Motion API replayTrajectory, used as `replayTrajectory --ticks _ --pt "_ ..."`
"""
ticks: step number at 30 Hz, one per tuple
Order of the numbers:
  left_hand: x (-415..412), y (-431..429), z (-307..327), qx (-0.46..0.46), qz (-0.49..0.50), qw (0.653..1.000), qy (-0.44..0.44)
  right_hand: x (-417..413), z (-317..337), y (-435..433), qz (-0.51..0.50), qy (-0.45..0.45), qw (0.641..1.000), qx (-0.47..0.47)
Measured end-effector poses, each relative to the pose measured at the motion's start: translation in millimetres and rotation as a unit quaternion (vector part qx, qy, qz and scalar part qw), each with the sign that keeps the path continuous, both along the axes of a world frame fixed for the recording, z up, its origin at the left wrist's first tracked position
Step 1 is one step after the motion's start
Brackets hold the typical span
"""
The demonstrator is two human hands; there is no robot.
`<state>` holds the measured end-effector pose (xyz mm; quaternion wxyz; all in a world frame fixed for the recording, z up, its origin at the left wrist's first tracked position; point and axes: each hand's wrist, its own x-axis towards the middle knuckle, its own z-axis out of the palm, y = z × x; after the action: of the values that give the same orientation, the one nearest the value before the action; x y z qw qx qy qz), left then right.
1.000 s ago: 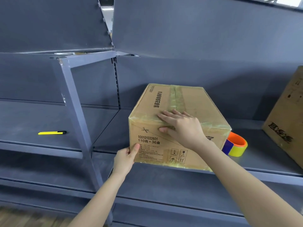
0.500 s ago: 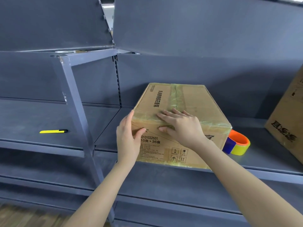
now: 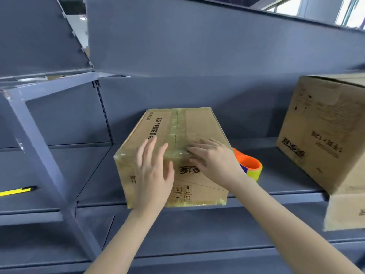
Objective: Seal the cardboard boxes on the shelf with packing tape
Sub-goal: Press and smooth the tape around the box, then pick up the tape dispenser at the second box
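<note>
While the right hand (image 3: 215, 163) stays flat on the box (image 3: 197, 125), the left hand (image 3: 154, 175) has joined it, grips unclenched, empty.

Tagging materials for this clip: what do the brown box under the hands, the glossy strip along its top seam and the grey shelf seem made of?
Brown box: matte cardboard, by its folded edges and printed markings. Glossy strip: clear plastic packing tape, by its wrinkled sheen. Grey shelf: probably painted metal, judging by thin, smooth, evenly coloured panels.

bare shelf (image 3: 276, 184) between tape roll (image 3: 251, 168) and right box (image 3: 324, 133), slanted post (image 3: 39, 147) blocking left
</note>
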<state>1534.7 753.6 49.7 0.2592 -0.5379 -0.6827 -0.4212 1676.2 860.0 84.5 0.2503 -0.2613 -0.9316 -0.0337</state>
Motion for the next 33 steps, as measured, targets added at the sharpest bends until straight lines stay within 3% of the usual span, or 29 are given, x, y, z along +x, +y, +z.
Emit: replayTrajectory --ticks 6,11,17,26,30,33 --pt "60 42 6 -0.035 -0.115 0.992 0.025 50 -4 14 0.007 0.013 1.0 -0.019" --pt "96 68 9 -0.026 -0.089 0.994 0.052 76 -9 28 0.028 0.079 0.993 -0.082" --pt "122 81 9 -0.016 -0.045 0.998 0.039 99 -8 49 0.088 0.113 0.988 -0.061" --pt "186 120 -7 -0.011 -0.031 0.991 0.128 164 -43 119 -0.028 -0.023 0.992 -0.123" --pt "205 148 -37 -0.137 -0.004 0.99 0.031 189 -59 137 -0.019 -0.042 0.99 -0.135" --pt "206 166 -68 -0.244 0.025 0.967 -0.071 195 -72 149 -0.019 -0.079 0.988 -0.131"
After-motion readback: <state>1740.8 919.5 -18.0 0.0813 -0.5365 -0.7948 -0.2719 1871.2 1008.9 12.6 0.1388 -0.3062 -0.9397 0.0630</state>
